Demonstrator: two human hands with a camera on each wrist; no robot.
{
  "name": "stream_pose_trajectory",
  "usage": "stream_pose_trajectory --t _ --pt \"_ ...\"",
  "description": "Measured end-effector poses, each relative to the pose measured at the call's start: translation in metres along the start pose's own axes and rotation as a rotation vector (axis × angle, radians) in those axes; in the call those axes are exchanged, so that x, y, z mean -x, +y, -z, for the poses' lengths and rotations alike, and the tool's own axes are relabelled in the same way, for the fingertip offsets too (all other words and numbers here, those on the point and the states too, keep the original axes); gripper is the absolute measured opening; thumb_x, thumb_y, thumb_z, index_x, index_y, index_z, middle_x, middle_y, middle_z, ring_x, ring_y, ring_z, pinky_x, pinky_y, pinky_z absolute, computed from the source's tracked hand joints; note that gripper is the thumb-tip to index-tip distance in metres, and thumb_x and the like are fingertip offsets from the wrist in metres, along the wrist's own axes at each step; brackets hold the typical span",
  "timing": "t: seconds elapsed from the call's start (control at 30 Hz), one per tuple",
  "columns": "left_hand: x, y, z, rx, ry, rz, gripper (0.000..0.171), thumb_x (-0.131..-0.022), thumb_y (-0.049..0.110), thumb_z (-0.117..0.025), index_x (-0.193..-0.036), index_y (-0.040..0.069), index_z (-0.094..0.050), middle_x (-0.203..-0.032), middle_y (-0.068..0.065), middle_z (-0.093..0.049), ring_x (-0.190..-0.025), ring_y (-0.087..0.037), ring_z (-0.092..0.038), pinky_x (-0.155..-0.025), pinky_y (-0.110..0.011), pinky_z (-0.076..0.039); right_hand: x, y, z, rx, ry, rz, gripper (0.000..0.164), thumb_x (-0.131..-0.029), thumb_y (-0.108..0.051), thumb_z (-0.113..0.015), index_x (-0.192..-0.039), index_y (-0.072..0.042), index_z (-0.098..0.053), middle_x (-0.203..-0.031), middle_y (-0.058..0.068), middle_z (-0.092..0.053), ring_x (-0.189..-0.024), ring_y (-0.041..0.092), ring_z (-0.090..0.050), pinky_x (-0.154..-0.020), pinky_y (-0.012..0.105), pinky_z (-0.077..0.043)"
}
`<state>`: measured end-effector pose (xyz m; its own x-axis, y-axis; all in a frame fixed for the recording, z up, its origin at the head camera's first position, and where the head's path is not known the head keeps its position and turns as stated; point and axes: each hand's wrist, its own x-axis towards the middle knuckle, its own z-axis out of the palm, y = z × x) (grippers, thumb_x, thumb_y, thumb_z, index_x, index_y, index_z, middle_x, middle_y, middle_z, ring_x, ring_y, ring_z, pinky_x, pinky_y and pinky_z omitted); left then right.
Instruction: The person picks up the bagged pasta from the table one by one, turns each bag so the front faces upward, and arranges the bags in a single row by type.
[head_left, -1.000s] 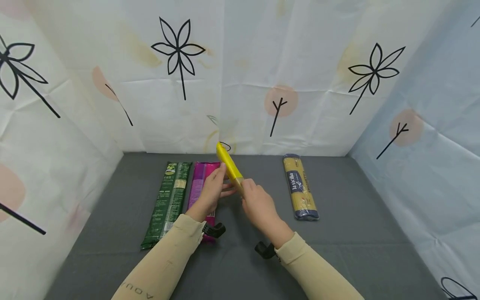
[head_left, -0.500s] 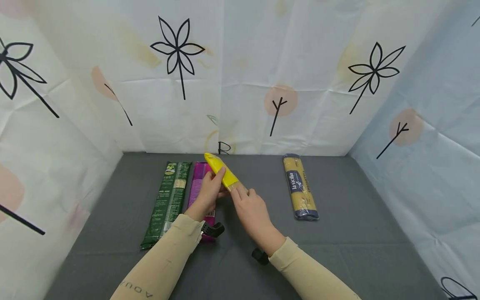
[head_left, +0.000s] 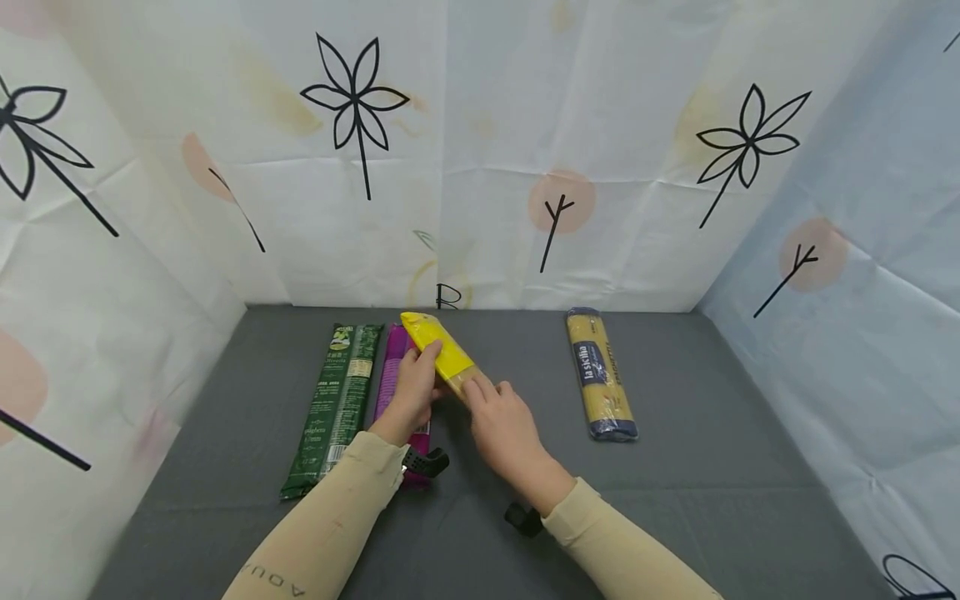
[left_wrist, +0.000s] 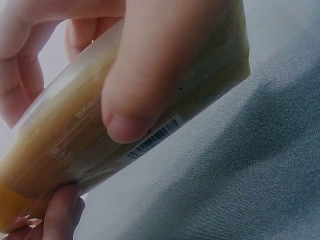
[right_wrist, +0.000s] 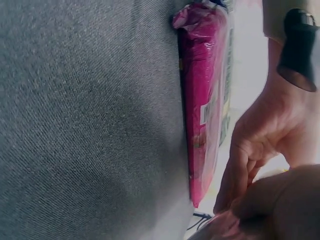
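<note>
Left grip (head_left: 411,393) and right grip (head_left: 508,429) both holding yellow packet (head_left: 442,350)

Left has it by the middle, right closed over its tan end. Packet raised off counter (head_left: 712,433), slanting, yellow end partly overlapping purple packet (head_left: 391,371) in head view. Purple packet lies just beside green packet (head_left: 333,412); "la sicilia" packet (head_left: 602,375) well apart, to the right. Barcode (left_wrist: 156,137) visible, left wrist view.

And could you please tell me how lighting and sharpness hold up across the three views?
Head view: soft light, the brand lettering on the gold packet readable; left wrist view: a dark, soft-edged shadow across the grey cloth, small print on the yellow packet hazy; right wrist view: a washed-out white area beside the magenta packet.
</note>
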<state>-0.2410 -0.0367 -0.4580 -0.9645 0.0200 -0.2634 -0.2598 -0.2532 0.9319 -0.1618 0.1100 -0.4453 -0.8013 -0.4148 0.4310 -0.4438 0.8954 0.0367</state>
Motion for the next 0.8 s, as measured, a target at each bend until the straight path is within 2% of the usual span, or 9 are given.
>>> stream_pose_trajectory --t 0.17,0.27,0.4,0.53,0.67,0.8 --pt "0.0 0.003 0.0 0.029 0.004 0.019 0.057 -0.1 0.043 -0.048 -0.143 0.009 -0.034 -0.128 -0.012 -0.053 -0.114 -0.027 -0.057 -0.089 -0.042 -0.051 0.005 0.005 0.006 -0.25 -0.028 -0.055 0.046 -0.081 -0.019 -0.075 -0.123 -0.011 -0.056 -0.118 0.005 -0.059 -0.089 0.025 -0.054 -0.075 0.037 -0.051" --pt "0.001 0.005 0.0 0.046 0.009 0.038 0.055 -0.1 0.043 -0.047 -0.142 0.009 -0.037 -0.127 -0.012 -0.054 -0.114 -0.027 -0.056 -0.093 -0.042 -0.049 0.008 0.007 0.009 -0.419 -0.08 -0.099 0.044 -0.086 -0.023 -0.073 -0.125 -0.012 -0.056 -0.118 0.003 -0.059 -0.095 0.022 -0.052 -0.078 0.037 -0.05" --pt "0.003 0.006 0.002 0.016 0.01 0.081 0.052 -0.1 0.045 -0.046 -0.138 0.01 -0.041 -0.124 -0.014 -0.057 -0.109 -0.028 -0.059 -0.088 -0.043 -0.051 0.011 0.014 0.008 -0.569 -0.149 -0.168 0.04 -0.092 -0.025 -0.068 -0.127 -0.01 -0.056 -0.119 0.002 -0.059 -0.101 0.018 -0.051 -0.083 0.035 -0.049" --pt "0.004 0.007 0.005 -0.005 -0.02 0.108 0.052 -0.101 0.047 -0.043 -0.139 0.012 -0.038 -0.123 -0.015 -0.058 -0.107 -0.029 -0.06 -0.084 -0.044 -0.052 0.013 0.021 0.007 -0.715 -0.161 -0.23 0.039 -0.093 -0.022 -0.066 -0.128 -0.007 -0.055 -0.12 0.005 -0.058 -0.105 0.021 -0.054 -0.088 0.038 -0.049" --pt "0.004 0.01 0.006 0.035 -0.06 0.108 0.053 -0.102 0.046 -0.042 -0.142 0.012 -0.035 -0.126 -0.014 -0.056 -0.111 -0.03 -0.059 -0.089 -0.045 -0.05 0.017 0.027 0.006 -0.87 -0.183 -0.319 0.037 -0.096 -0.024 -0.062 -0.129 -0.01 -0.053 -0.123 0.006 -0.055 -0.108 0.025 -0.056 -0.089 0.044 -0.049" --pt "0.003 0.012 0.007 0.071 -0.105 0.094 0.053 -0.102 0.045 -0.043 -0.142 0.012 -0.035 -0.13 -0.013 -0.053 -0.117 -0.029 -0.055 -0.096 -0.047 -0.045 0.02 0.031 0.003 -0.992 -0.231 -0.416 0.041 -0.098 -0.032 -0.058 -0.133 -0.013 -0.05 -0.127 0.007 -0.052 -0.106 0.025 -0.059 -0.082 0.042 -0.053"
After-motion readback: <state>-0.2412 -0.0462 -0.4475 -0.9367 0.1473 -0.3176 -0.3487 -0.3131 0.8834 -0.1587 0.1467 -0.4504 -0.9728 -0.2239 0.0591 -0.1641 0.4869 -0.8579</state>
